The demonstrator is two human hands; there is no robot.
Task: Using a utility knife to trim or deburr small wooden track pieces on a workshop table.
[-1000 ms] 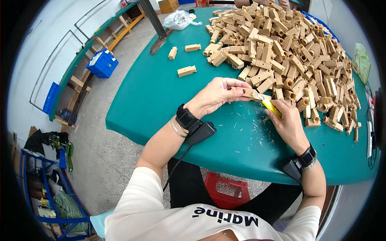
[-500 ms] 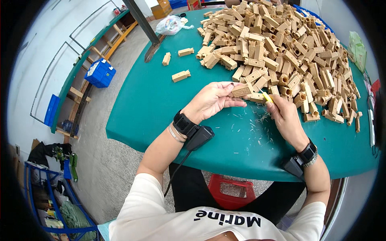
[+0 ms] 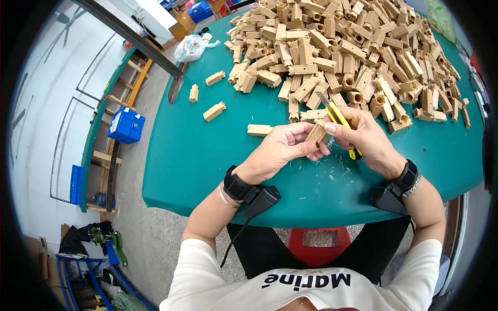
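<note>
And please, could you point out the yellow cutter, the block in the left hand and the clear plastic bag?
Yellow cutter (image 3: 338, 116), head view: middle of its handle.
Held block (image 3: 316, 132), head view: its long side.
Clear plastic bag (image 3: 189, 49), head view: its bulging body.

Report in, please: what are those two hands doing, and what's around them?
Left hand: holding one tan block. Right hand: gripping yellow cutter. Pile of similar blocks close beyond both hands. Pale shavings scattered on green tabletop.

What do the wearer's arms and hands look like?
Left hand and right hand are bare, sleeves short and white. Each wrist has a black strap, boxy device and cable, plus thin jewellery on the left, a patterned band on the right.
</note>
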